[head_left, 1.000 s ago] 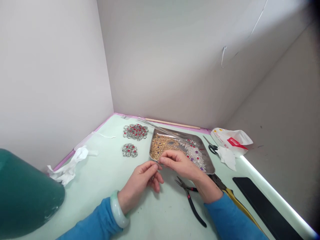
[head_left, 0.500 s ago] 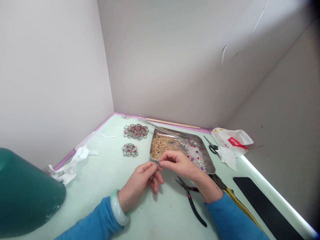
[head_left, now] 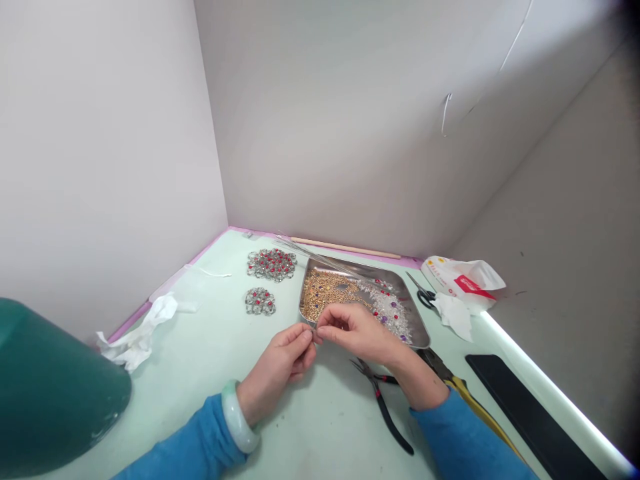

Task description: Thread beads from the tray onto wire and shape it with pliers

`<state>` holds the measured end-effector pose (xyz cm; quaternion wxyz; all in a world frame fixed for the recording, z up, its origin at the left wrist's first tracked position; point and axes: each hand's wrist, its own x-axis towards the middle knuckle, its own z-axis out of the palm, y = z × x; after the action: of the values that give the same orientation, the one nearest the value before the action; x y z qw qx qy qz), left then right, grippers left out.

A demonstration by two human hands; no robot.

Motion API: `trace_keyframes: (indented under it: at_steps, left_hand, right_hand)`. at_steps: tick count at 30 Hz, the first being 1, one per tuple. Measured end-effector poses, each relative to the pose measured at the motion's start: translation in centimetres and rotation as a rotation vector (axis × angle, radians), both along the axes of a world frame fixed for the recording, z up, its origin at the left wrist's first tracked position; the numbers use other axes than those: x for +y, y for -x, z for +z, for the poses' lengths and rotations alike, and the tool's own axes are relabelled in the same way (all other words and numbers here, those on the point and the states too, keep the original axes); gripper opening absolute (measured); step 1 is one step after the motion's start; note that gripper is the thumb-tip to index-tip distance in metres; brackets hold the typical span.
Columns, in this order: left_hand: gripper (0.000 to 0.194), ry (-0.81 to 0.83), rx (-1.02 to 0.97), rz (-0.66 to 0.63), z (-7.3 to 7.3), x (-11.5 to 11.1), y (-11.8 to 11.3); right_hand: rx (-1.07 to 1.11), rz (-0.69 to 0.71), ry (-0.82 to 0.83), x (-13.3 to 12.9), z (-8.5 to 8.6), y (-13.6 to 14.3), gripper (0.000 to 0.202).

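My left hand (head_left: pixel 277 363) is closed, its thumb and forefinger pinched at the front edge of the metal tray (head_left: pixel 425 337). My right hand (head_left: pixel 357 330) pinches right beside it, the fingertips of both nearly touching. Whatever is between them is too small to make out. Gold beads (head_left: pixel 325 287) fill the left part of the tray; clear beads (head_left: pixel 393 310) with some red and purple ones lie on the right. Thin wires (head_left: pixel 320 255) rest across its back rim. Two piles of wire pieces with red beads, one larger (head_left: pixel 271 265) and one smaller (head_left: pixel 260 301), lie left of the tray.
Black-handled pliers (head_left: pixel 383 407) and yellow-handled pliers (head_left: pixel 465 393) lie near my right forearm. Scissors (head_left: pixel 424 293), a tissue pack (head_left: pixel 465 280) and a black bar (head_left: pixel 530 413) are at the right. Crumpled tissue (head_left: pixel 143 333) and a green object (head_left: pixel 55 387) stand left; a stick (head_left: pixel 345 247) lies behind.
The fingers of my left hand have curled in more, and the small piece that showed beneath them is now hidden. My right hand has shifted very slightly left.
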<state>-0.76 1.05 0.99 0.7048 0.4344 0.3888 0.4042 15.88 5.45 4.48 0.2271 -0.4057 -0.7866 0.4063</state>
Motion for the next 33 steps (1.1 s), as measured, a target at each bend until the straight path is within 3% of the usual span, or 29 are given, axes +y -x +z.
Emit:
trace_keyframes:
  at_steps: [9, 12, 18, 25, 33]
  left_hand:
    - [0.024, -0.139, 0.230, 0.077, -1.0, 0.4, -0.3]
    - [0.025, -0.146, 0.225, 0.097, -1.1, 0.4, -0.1]
    - [0.024, -0.019, 0.060, -0.009, -0.2, 0.0, 0.2]
    - [0.020, 0.067, -0.097, -0.087, -0.1, -0.2, 0.2]
    - [0.020, 0.049, -0.105, -0.043, 0.2, -0.1, 0.4]
  right_hand:
    - [-0.141, -0.010, -0.227, -0.6, 0.6, 0.4, 0.014]
    - [-0.139, -0.039, -0.192, -0.6, 0.8, 0.4, 0.015]
    - [-0.024, -0.115, -0.006, -0.2, 0.6, 0.2, 0.020]
    - [0.113, -0.164, 0.063, 0.0, 0.0, 0.4, 0.020]
    - [-0.014, 0.004, -0.003, -0.2, 0.9, -0.1, 0.013]
